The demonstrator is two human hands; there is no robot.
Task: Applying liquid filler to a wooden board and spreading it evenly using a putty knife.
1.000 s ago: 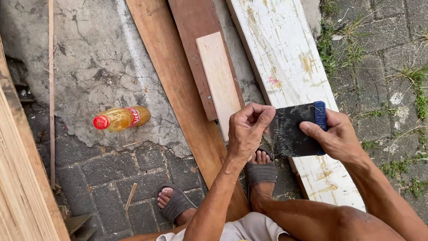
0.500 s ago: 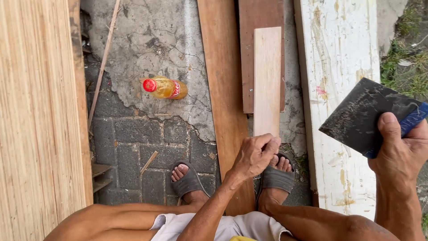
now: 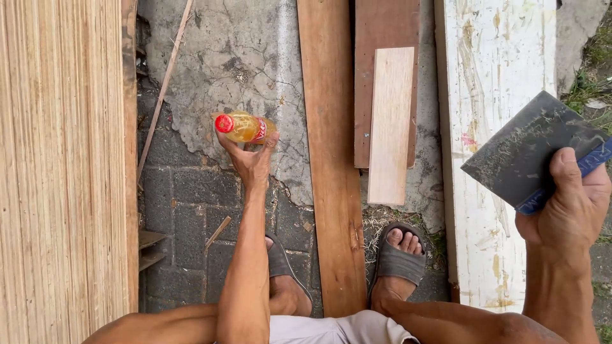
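Observation:
My left hand reaches forward to a small plastic bottle of yellow liquid with a red cap, lying on its side on the cracked concrete; my fingers wrap around its lower side. My right hand is raised at the right and grips a wide, flat scraper with a dark, dirty blade and a blue handle. The blade points up and to the left, over a white painted board.
A brown plank runs between my sandalled feet. A short pale board lies on a darker one. Stacked plywood sheets fill the left side. A thin strip leans there. Grass grows at the right edge.
My left hand has left my knees and stretched forward to the bottle, closing around it. My right hand with the scraper has stayed raised at the right.

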